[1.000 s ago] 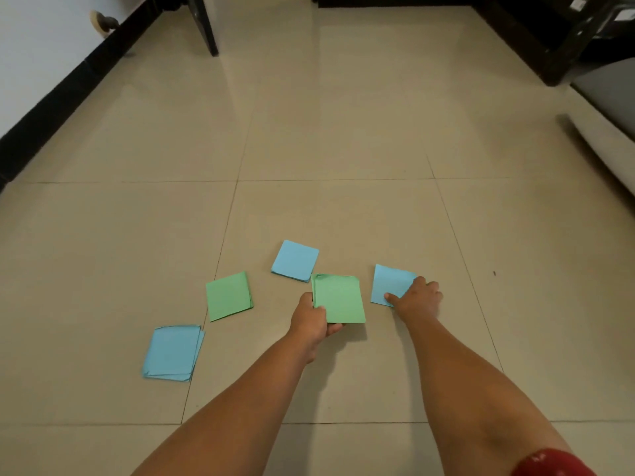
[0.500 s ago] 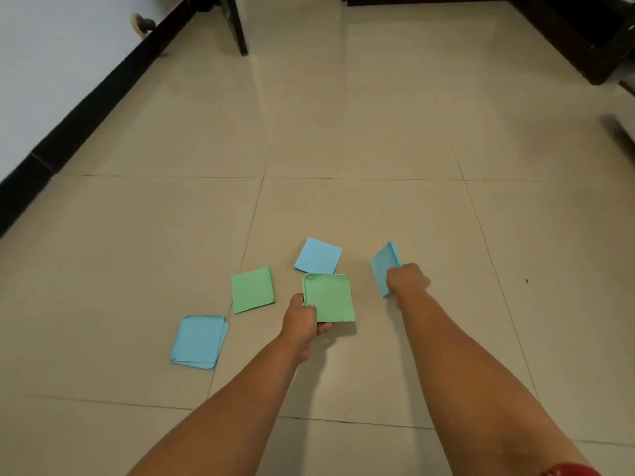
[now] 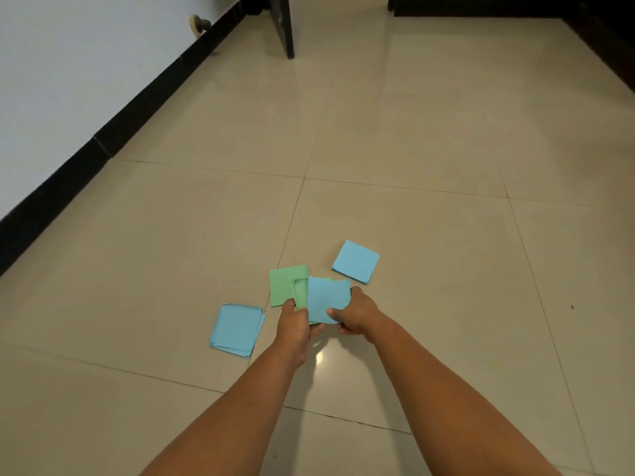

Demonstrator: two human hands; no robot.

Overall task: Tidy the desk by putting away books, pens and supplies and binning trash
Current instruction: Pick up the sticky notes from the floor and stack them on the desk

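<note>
**Gathering loose note pads off the floor**

Beige floor tiles point(image 3: 395, 132) fill the view, with a white wall and black skirting point(image 3: 113, 128) running along the left and a dark furniture leg point(image 3: 283, 25) at the far end. No table shows; the paper lies on the floor.

Both hands meet near the middle. The left hand point(image 3: 295, 329) has its grip closed on a green pad point(image 3: 301, 292), thumb on the near edge. The right hand point(image 3: 357, 316) pinches a blue pad point(image 3: 326, 298) with thumb on top and fingers beneath, and this pad lies over the green one, so the two look to be held as one bundle. Whether the blue pad is squared up on the green one I cannot tell.

Three pieces rest on the floor: a green sheet point(image 3: 283, 285) just behind the held bundle, partly hidden by it; a blue pad to the far right point(image 3: 355, 262), near the hands but apart from them; and a fanned blue stack point(image 3: 237, 329) to the near left.

The step in hand looks like collecting supplies, stacking each pad onto the bundle. I judge the task only partly done. The next move probably calls for the left hand to take the whole bundle, freeing the right to reach a loose piece. Thin paper lying flat on smooth tile will need a fingertip under an edge or a slide to lift it, and the fanned stack may spill if pinched at one corner.
</note>
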